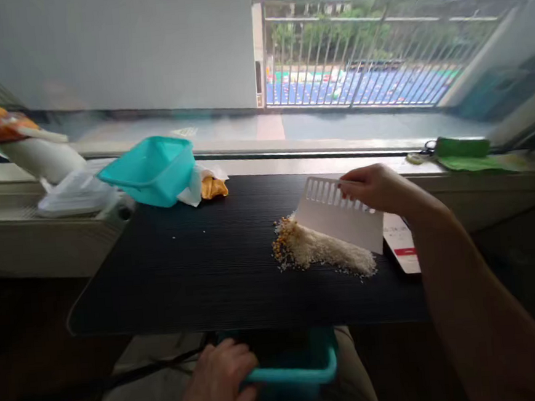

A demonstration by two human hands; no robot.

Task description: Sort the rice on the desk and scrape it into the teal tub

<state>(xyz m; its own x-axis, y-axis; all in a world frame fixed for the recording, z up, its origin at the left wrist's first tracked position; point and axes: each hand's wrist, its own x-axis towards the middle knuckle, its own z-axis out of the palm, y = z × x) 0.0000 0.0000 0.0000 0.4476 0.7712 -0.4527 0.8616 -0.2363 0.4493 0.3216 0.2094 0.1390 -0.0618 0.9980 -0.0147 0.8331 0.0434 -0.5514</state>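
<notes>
My right hand [380, 188] pinches the slotted top edge of a flat white scraper [343, 225]. The scraper's lower edge stands tilted along the back of a long heap of rice [320, 249] on the dark table. Yellow kernels, perhaps corn [279, 248], are mixed in at the heap's left end, with loose grains scattered about. Below the table's front edge, my left hand [223, 377] is closed around the rim of a teal container [300, 376] on my lap. Shadow hides most of its inside.
A second teal container [154, 178] stands at the table's back left, beside white crumpled paper and an orange-brown scrap [214, 187]. At the right lies a white box with red print [401, 242]. The windowsill holds a clear plastic box [79, 187] and green cloth or paper [465, 154].
</notes>
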